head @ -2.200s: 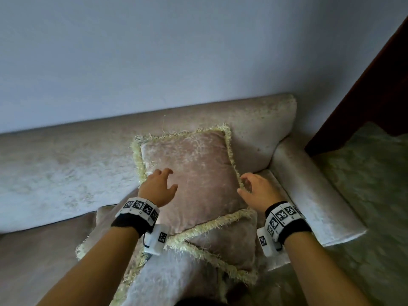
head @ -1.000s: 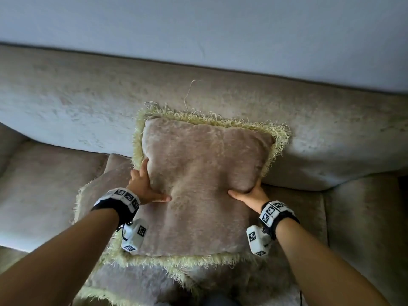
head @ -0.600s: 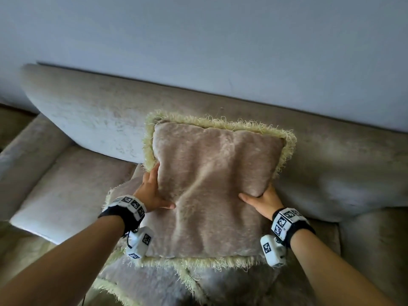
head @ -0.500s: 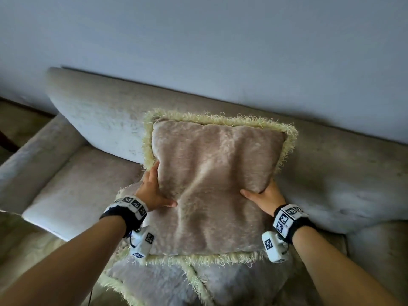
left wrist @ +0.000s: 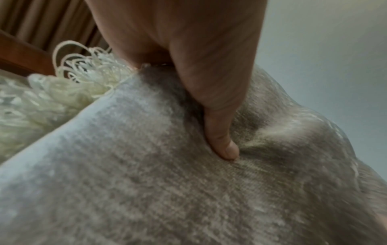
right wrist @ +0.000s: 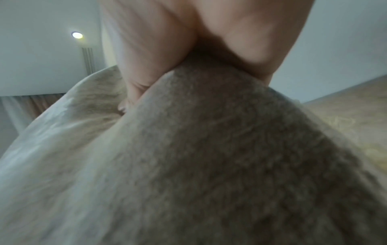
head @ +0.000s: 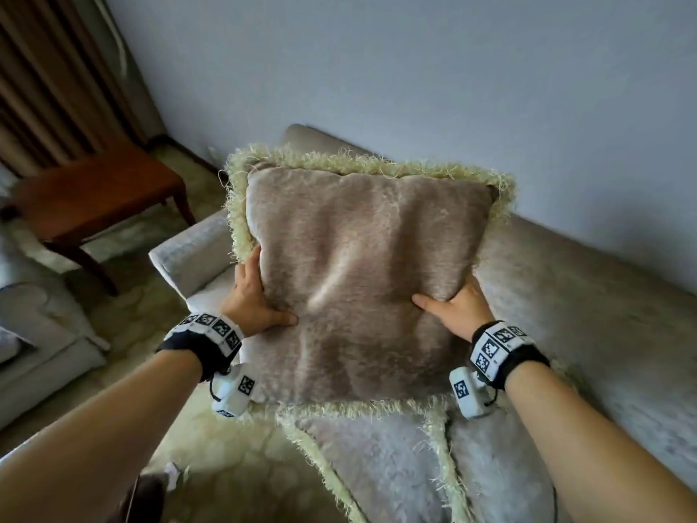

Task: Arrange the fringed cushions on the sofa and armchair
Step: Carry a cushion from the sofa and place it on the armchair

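Well, surroundings: a wooden chair [head: 98,198] stood far left on patterned carpet [head: 222,447], w/ brown curtain [head: 49,81] behind it & a grey armchair [head: 34,334] at the left edge.
Sofa: sofa [head: 588,296] ran along the wall [head: 415,69]; its arm [head: 188,254] showed just left of the held cushion.
In the way: a 2nd cushion [head: 381,462] lay under the held one, near edge, its fringe touching the held one's bottom fringe; a 3rd lay beside it, mostly hidden.
Cushion: cushion [head: 362,281], beige w/ pale fringe, was held upright-ish, tilted back, in front of the sofa back & covering part of it; can't tell if it touched the back.
Left hand: left hand [head: 252,300] gripped the left edge about mid-height, thumb [left wrist: 222,142] pressed into the front face, denting it, fingers hidden behind.
Right hand: right hand [head: 452,307] gripped the right edge about the same height, thumb on the front, fingers wrapped behind; fabric bunched betw. thumb & palm in the wrist view.
Grip vs cushion: both hands sat in the lower half, so most of the cushion rose above them.
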The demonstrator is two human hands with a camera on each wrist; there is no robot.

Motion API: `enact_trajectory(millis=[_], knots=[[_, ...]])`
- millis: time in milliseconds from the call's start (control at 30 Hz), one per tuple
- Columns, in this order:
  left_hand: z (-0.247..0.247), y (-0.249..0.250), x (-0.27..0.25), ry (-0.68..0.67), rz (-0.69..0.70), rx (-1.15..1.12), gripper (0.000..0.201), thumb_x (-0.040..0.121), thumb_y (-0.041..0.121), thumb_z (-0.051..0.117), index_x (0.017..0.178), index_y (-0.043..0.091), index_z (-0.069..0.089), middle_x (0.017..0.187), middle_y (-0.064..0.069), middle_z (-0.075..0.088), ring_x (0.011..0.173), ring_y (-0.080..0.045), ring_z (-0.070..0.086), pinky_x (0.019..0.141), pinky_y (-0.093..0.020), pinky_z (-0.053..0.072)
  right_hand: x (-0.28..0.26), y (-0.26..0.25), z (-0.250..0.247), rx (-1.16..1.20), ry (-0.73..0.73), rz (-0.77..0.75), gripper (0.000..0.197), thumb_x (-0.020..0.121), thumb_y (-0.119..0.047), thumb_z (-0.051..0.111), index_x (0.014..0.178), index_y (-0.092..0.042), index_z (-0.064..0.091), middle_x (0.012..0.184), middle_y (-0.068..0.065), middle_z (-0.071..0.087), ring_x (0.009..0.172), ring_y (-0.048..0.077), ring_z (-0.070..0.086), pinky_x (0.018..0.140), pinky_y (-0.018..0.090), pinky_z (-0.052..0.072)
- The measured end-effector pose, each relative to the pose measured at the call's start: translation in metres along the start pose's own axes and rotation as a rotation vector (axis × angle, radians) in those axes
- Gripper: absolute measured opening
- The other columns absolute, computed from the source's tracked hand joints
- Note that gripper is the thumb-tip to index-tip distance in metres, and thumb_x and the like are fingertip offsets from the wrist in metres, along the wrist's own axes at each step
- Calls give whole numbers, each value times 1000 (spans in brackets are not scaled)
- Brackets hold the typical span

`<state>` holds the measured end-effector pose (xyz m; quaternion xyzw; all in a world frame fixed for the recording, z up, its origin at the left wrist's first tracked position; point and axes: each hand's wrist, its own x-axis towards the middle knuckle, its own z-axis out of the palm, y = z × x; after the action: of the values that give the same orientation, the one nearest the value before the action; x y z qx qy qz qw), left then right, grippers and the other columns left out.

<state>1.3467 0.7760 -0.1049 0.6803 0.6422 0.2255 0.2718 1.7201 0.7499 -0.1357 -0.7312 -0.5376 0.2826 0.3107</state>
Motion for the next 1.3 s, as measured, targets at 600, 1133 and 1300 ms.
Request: enact_trajectory(millis=[600,1133,1300], knots=[[-247,-228,-27,416,-203,12,152,41,47,96,153,32,-6,139,-11,27,132,-33,35,109,-50,34,48,-309,241,83,-345,-326,86,61,-46,91,132,-21,50,113,-3,63,102,17,59,90,29,47],[-409,-415,-30,859,-702,75,149,42,48,95,154,23,-1,152,-8,20,140,-31,28,113,-48,30,130,-592,549,176,-867,-726,68,63,-29,93,116,-27,50,108,-15,57,107,11,55,90,27,44],[-449,-491,-21,930,-807,73,147,40,49,95,153,26,3,148,-9,23,137,-35,31,112,-53,32,140,-649,662,154,-924,-794,92,49,-57,91,127,-33,51,126,-6,61,117,16,58,100,42,50]])
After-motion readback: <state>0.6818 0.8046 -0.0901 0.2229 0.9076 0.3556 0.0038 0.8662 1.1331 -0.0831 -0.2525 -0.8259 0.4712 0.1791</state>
